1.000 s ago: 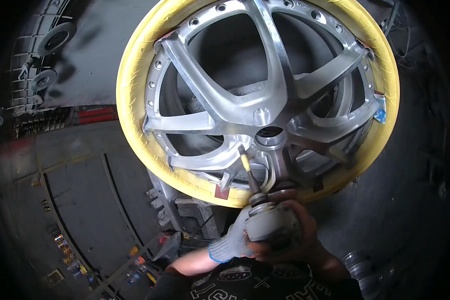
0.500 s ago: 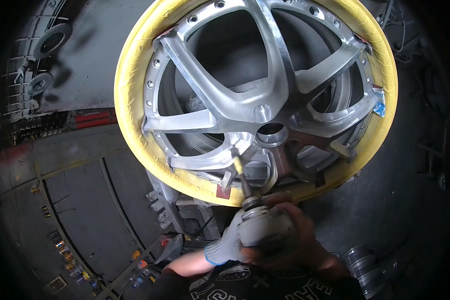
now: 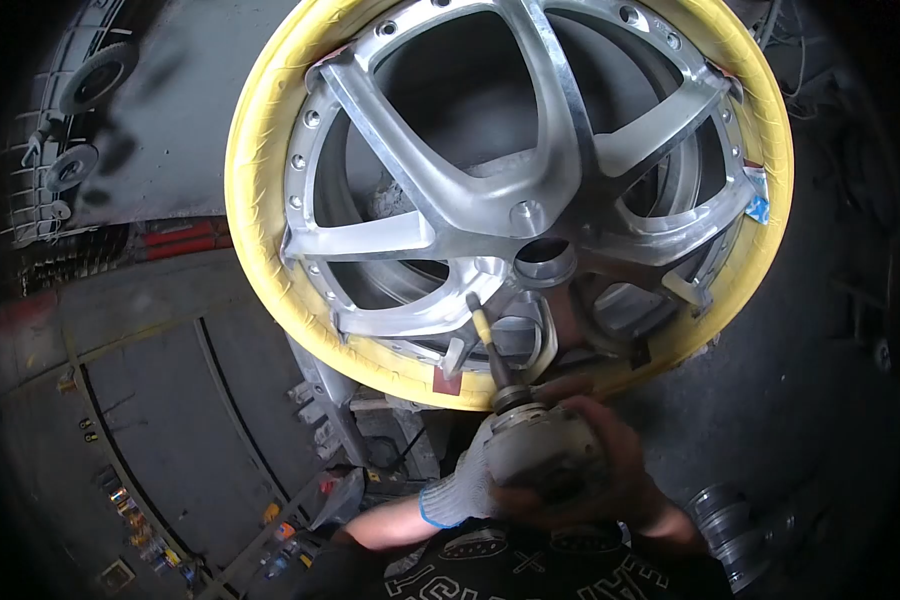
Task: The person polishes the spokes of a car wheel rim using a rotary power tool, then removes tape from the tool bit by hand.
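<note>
A large metal alloy wheel (image 3: pixel 480 200) with its rim wrapped in yellow tape (image 3: pixel 260 240) fills the upper middle. Below it I hold a hand-held die grinder (image 3: pixel 545 450). The tool's thin shaft has a yellow band (image 3: pixel 483 328), and its dark tip rests at or very near a lower spoke, left of the centre hole; actual contact is hard to judge. My left hand (image 3: pixel 466 485), in a grey glove with a blue cuff, closes round the grinder's left side. My right hand (image 3: pixel 625 455), bare, wraps its right side. The body hides part of both hands.
Abrasive discs (image 3: pixel 100 78) hang on a wire rack at upper left. A metal stand (image 3: pixel 320 400) is beneath the wheel's left side. Metal cylindrical parts (image 3: pixel 725 525) lie at lower right. Small bottles and cans (image 3: pixel 135 520) line the floor at lower left.
The grinder's body and both hands have shifted slightly right. Its tip stays by the same spoke, while the wheel sits a little further left in view.
</note>
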A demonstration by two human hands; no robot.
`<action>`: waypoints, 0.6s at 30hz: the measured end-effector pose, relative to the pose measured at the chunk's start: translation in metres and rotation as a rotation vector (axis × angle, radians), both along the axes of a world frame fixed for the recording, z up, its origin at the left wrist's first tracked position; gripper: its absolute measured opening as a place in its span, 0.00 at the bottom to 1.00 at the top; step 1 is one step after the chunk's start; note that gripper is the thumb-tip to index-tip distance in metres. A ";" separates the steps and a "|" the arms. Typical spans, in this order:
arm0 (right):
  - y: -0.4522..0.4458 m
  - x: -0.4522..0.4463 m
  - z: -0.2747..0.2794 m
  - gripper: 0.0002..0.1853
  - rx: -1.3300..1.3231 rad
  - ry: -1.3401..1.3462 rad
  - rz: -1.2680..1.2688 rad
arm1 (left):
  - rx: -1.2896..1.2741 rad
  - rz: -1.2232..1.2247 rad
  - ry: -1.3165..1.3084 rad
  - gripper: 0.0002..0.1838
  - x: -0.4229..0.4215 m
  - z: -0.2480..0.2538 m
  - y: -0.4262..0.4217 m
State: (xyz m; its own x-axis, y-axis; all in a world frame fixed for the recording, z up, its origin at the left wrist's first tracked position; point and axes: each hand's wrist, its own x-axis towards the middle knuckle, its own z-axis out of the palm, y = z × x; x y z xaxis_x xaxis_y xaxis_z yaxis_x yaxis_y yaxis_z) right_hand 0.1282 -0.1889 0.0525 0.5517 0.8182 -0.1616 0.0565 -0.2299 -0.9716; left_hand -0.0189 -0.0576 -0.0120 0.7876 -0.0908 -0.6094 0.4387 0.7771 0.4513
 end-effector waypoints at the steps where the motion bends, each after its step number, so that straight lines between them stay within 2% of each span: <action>1: 0.003 -0.003 0.003 0.45 -0.019 0.008 0.023 | 0.033 -0.043 0.003 0.36 -0.008 -0.001 -0.001; 2: 0.006 -0.008 0.004 0.45 -0.021 0.005 0.018 | 0.065 -0.086 0.005 0.38 -0.016 -0.001 -0.001; 3: 0.009 -0.013 0.005 0.45 0.011 0.076 -0.005 | -0.179 0.111 0.079 0.34 -0.016 0.004 -0.003; 5: 0.014 -0.022 0.005 0.44 0.040 0.145 -0.034 | -0.426 0.302 0.152 0.30 -0.011 0.015 0.001; 7: 0.017 -0.026 0.005 0.45 0.052 0.136 0.006 | 0.130 0.021 -0.279 0.34 0.010 0.034 0.018; 11: 0.017 -0.025 0.011 0.46 0.069 0.147 -0.046 | 0.132 -0.002 -0.089 0.36 -0.007 0.022 0.007; 12: 0.016 -0.022 0.014 0.46 0.062 0.113 -0.081 | -0.134 0.093 0.094 0.37 -0.024 -0.006 0.004; 14: 0.012 -0.014 0.013 0.47 0.055 0.080 -0.113 | -0.400 0.191 0.276 0.37 -0.028 -0.023 0.000; 17: 0.006 -0.002 0.007 0.48 0.053 0.027 -0.096 | -0.163 0.064 0.011 0.34 -0.014 -0.030 -0.004; 18: 0.006 0.001 0.006 0.48 0.073 0.004 -0.103 | -0.225 0.110 0.076 0.34 -0.011 -0.034 -0.010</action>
